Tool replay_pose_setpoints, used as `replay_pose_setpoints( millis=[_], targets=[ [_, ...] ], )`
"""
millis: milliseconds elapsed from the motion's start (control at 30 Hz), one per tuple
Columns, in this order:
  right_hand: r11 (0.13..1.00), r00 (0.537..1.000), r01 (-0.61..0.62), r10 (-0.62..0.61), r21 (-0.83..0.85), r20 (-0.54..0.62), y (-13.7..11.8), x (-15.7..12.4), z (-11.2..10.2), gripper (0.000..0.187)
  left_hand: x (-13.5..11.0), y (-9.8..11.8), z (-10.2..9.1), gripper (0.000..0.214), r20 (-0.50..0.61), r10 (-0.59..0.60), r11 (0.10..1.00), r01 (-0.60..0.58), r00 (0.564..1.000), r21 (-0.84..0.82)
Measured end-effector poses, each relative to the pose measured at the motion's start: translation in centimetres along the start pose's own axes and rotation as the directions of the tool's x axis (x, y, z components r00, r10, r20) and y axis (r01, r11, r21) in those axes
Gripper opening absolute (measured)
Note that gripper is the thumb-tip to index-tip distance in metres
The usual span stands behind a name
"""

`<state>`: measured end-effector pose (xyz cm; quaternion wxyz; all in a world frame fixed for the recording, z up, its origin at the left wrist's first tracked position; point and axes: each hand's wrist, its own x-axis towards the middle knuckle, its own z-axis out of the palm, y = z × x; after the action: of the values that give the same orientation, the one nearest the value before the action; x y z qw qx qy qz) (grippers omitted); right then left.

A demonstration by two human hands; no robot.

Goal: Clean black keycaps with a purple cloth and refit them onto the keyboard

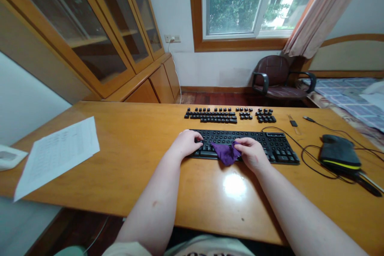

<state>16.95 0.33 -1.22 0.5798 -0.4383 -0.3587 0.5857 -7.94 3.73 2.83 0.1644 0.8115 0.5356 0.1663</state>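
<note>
A black keyboard (pixel 279 156) lies on the wooden desk in front of me, with many of its keycaps off. My left hand (pixel 188 143) grips its left end, the fingers curled over the edge and the thumb by the keys. Pinched in my right hand (pixel 251 153) is a purple cloth (pixel 226 154), which hangs over the middle of the keyboard and its front edge. Behind the keyboard, loose black keycaps (pixel 219 119) are laid out in rows, with more groups further right. The cloth and my fingers hide some of the keys.
On the right lie a dark pouch with a yellow stripe (pixel 340 156), looping black cable (pixel 306 160) and a small dark clip-like piece (pixel 293 123). Printed sheets (pixel 60 150) rest on the left, near a white device (pixel 10 157). A chair (pixel 274 76) stands beyond the desk.
</note>
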Motion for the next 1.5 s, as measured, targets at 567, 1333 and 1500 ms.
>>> replay_pose_setpoints(
  millis=[567,1333,1500],
  targets=[
    [0.999,0.999,-0.039,0.039,0.008,-0.014,-0.5,-0.2,0.4,0.024,0.1,-0.7,0.3,0.019,0.008,0.003,1.000,-0.003,1.000,-0.020],
    [0.999,1.000,-0.006,0.007,0.038,-0.017,-0.1,0.2,0.0,0.023,-0.1,0.3,0.1,0.019,0.049,0.007,0.992,-0.014,0.999,0.128],
    [0.999,1.000,-0.003,0.004,0.038,-0.016,-0.1,0.1,0.1,0.023,0.1,0.1,0.4,0.015,0.026,-0.036,0.992,0.032,0.999,0.122]
  ],
)
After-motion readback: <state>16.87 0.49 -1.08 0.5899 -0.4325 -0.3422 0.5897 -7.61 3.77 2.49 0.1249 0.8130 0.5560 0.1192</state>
